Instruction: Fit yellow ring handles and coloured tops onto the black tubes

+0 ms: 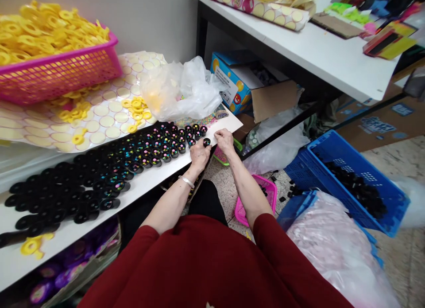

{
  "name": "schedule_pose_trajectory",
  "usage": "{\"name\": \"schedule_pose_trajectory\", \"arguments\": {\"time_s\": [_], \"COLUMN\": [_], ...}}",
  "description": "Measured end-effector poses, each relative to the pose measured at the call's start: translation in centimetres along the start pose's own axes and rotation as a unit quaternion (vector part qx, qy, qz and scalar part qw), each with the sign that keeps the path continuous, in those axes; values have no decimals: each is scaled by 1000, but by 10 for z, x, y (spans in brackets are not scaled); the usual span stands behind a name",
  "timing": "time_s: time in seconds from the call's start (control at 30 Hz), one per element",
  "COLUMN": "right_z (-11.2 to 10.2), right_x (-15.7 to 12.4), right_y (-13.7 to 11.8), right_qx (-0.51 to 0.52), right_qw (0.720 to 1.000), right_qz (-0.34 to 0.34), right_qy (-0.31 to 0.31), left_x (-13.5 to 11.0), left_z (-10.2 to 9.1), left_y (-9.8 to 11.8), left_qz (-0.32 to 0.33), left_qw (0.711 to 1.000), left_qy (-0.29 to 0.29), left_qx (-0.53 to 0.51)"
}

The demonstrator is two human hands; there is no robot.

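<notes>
Table (pixel 142 182) edge close | left fingers (pixel 199 149) around black cup (pixel 206 142) | right fingers (pixel 220 135) pinched, contents unclear

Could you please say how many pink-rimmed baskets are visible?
2: a large basket of yellow rings at left on the table; another basket on the floor, partly behind the right forearm. Others may be hidden.

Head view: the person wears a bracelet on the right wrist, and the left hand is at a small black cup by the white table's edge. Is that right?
Not quite: the head view shows the bracelet on the left wrist, not the right. The left hand is indeed at a small black cup by the edge of the white table.
</notes>
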State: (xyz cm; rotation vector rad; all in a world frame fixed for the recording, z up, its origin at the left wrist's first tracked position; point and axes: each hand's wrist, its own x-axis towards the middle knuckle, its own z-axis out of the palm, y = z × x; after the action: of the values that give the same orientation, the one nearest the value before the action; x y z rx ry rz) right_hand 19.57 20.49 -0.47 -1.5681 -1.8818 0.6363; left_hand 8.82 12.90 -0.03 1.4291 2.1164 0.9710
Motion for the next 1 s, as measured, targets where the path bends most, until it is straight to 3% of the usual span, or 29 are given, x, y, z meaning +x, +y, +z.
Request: {"name": "schedule_pose_trajectory", "arguments": {"time_s": [0.17, 0.47, 0.7, 0.87, 1.0], "right_z": [7, 3, 1, -5, -8], "right_x": [-5, -10, -9, -13, -18], "right_y": [4, 16, 5, -8, -19], "right_qx": [-92, -28, -98, -16, 16], "right_qw": [992, 994, 989, 989, 978], "right_qz": [-89, -109, -105, -144, -203], "right_qy": [14, -4, -35, -14, -36], "left_x": [-1, 0, 2, 1, 0], "left_z": [-2, 0, 1, 1, 0], "left_y": [1, 0, -1, -1, -1], "left_qz": [4, 3, -5, 10, 17], "left_qw": [1000, 1000, 1000, 1000, 1000], "left_qy": [-3, 7, 7, 7, 11], "left_qx": [-3, -10, -18, -24, -15]}}
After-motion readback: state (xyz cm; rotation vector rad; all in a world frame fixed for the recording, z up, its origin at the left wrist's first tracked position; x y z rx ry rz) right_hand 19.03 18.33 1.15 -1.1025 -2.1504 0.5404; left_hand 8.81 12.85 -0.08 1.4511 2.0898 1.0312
